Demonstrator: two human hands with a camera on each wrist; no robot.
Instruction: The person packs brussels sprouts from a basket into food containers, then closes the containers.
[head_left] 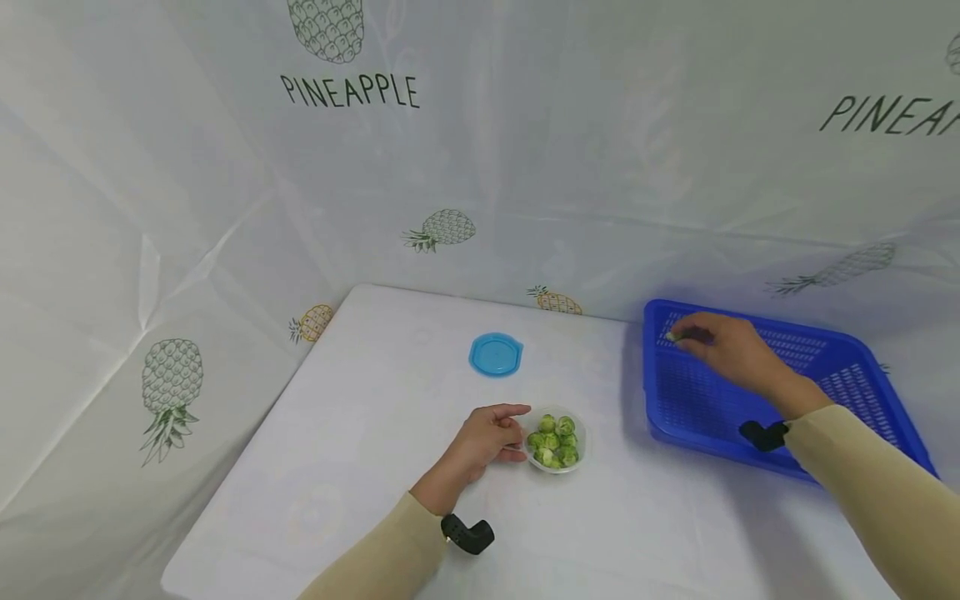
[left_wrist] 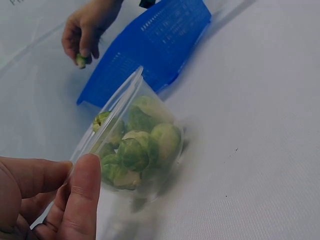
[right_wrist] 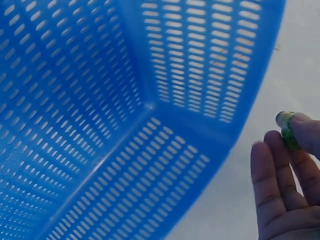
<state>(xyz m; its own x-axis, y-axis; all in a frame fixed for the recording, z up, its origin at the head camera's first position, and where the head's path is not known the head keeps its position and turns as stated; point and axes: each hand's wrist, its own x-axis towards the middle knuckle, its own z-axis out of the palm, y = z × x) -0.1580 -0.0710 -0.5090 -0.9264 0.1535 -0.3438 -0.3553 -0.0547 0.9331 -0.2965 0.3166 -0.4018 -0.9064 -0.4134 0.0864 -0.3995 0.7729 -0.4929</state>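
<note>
A round clear plastic tub (left_wrist: 159,102) holds several green Brussels sprouts (head_left: 550,442) on the white table. My left hand (head_left: 486,437) is at its left side; in the left wrist view, thumb and finger pinch the rim. Above the far left part of the blue basket, my right hand (head_left: 731,348) pinches a single small Brussels sprout (right_wrist: 287,131) between thumb and fingers. The right wrist view shows that sprout beyond the basket's edge, its surface partly covered by the thumb.
A blue slotted plastic basket (head_left: 697,433) stands at the table's right side; no contents show in it. Behind the tub lies a light-blue round lid (head_left: 496,355). A white sheet with pineapple prints (head_left: 480,167) hangs along the table's back and left.
</note>
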